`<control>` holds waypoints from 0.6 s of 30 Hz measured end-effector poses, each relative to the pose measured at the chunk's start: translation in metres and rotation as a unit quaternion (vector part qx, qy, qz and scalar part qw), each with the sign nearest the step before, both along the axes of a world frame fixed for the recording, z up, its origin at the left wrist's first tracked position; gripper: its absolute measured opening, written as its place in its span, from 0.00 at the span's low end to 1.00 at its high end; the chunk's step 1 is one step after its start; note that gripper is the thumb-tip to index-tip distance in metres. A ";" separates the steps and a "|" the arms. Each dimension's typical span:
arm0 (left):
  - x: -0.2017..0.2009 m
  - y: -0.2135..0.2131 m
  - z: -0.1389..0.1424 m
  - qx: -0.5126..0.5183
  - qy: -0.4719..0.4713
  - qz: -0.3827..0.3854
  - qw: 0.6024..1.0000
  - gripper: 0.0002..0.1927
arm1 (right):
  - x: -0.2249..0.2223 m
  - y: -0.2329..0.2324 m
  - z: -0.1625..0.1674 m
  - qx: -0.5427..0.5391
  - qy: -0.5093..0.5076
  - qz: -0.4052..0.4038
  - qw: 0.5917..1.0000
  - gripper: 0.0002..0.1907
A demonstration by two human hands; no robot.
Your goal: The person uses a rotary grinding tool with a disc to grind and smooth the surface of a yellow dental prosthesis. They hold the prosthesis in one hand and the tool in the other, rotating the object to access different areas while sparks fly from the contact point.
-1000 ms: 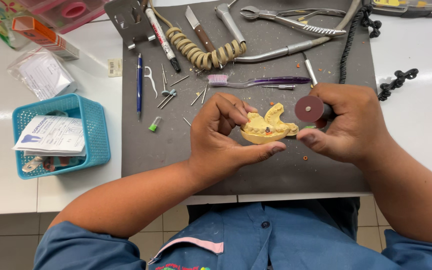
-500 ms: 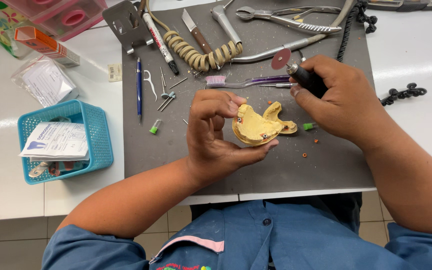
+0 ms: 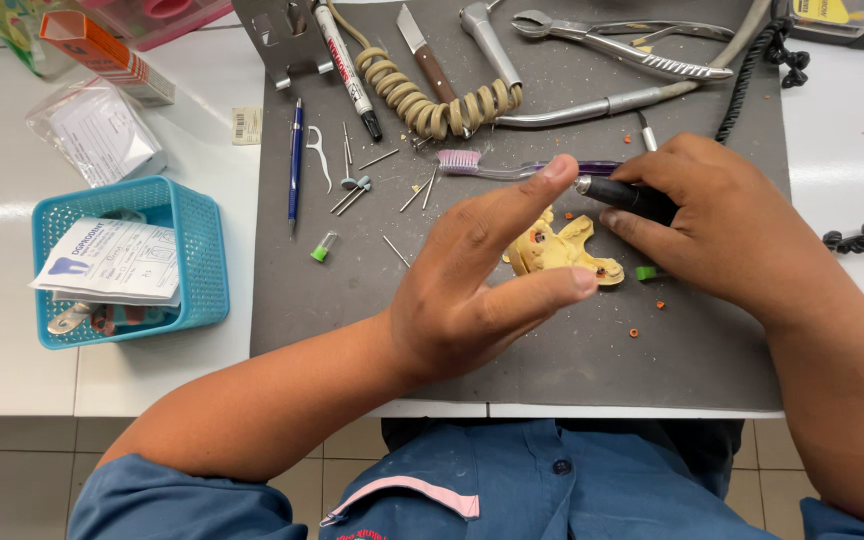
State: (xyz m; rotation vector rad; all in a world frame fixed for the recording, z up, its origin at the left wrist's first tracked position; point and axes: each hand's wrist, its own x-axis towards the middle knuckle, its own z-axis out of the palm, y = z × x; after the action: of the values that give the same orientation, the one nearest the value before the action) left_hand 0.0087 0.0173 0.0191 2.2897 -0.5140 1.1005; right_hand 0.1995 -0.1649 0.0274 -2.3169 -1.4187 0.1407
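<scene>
While your right hand [image 3: 722, 225] grips the black handpiece [image 3: 627, 197], your left hand [image 3: 477, 285] hovers, fingers spread, over the yellow dental cast [image 3: 552, 250]; judged mid-trimming; next, steady the cast.

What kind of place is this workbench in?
Probably a dental laboratory bench: a yellow dental cast lies on the grey mat, the right hand holds a black rotary handpiece, and pliers lie behind.
</scene>
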 end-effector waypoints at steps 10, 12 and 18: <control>0.001 0.000 -0.003 -0.041 0.018 -0.009 0.999 0.28 | -0.003 0.001 -0.003 -0.023 0.010 -0.010 1.000 0.17; 0.009 0.006 -0.010 -0.119 0.021 -0.022 0.992 0.35 | -0.003 0.001 -0.001 -0.003 0.001 0.008 1.000 0.18; 0.018 0.024 -0.024 -0.384 0.096 -0.135 0.909 0.46 | -0.002 0.002 0.003 0.036 0.016 -0.036 0.999 0.19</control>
State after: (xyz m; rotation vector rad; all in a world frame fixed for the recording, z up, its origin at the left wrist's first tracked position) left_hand 0.0269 0.0408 -0.0051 1.5512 -0.2394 0.7426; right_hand 0.1972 -0.1633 0.0304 -2.2933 -1.3012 0.1030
